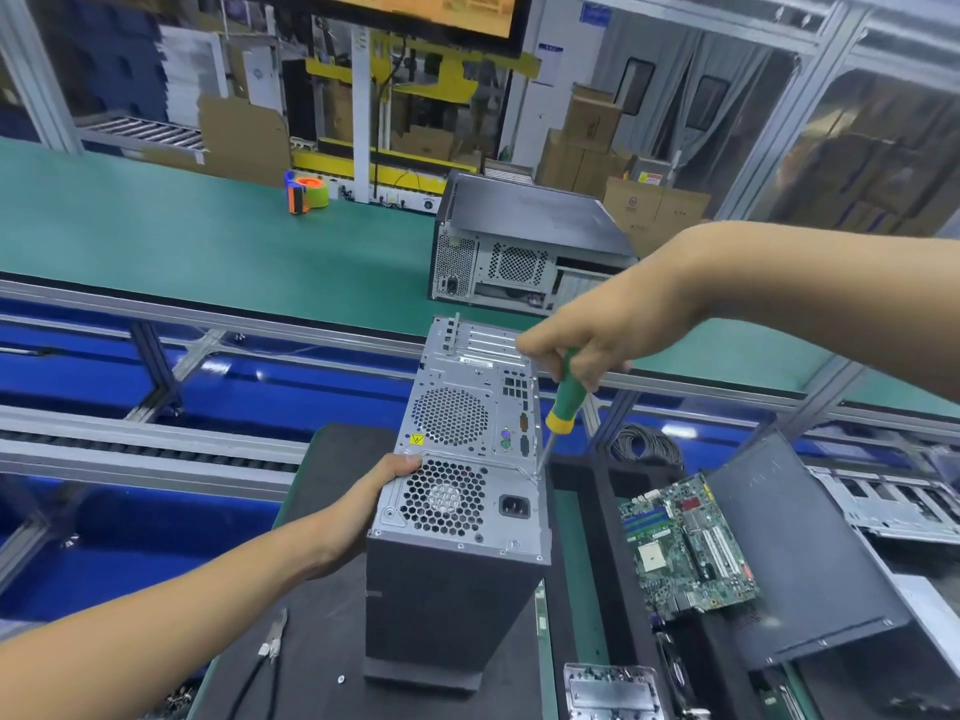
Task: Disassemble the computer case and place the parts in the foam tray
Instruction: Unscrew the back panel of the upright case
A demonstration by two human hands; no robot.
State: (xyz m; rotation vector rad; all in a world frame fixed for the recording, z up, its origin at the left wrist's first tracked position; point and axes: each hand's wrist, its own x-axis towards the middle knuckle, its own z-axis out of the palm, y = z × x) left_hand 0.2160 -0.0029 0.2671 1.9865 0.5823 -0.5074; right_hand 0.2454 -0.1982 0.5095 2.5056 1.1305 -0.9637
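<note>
A dark computer case (457, 574) stands on end on a black mat (322, 641), its silver rear panel facing up towards me. My left hand (363, 506) grips the panel's left edge. My right hand (587, 335) holds a green and yellow screwdriver (561, 402), whose tip touches a screw at the panel's right edge, above the power socket. To the right lies a black foam tray (602, 517) holding a green motherboard (691, 548) and a dark side panel (800, 553).
A second computer case (524, 246) sits on the green conveyor belt (208, 236), with a tape dispenser (306, 192) farther left. Coiled cable (647, 444), a metal bracket (608, 691), loose pliers (272, 641) and a silver chassis frame (893, 506) lie around.
</note>
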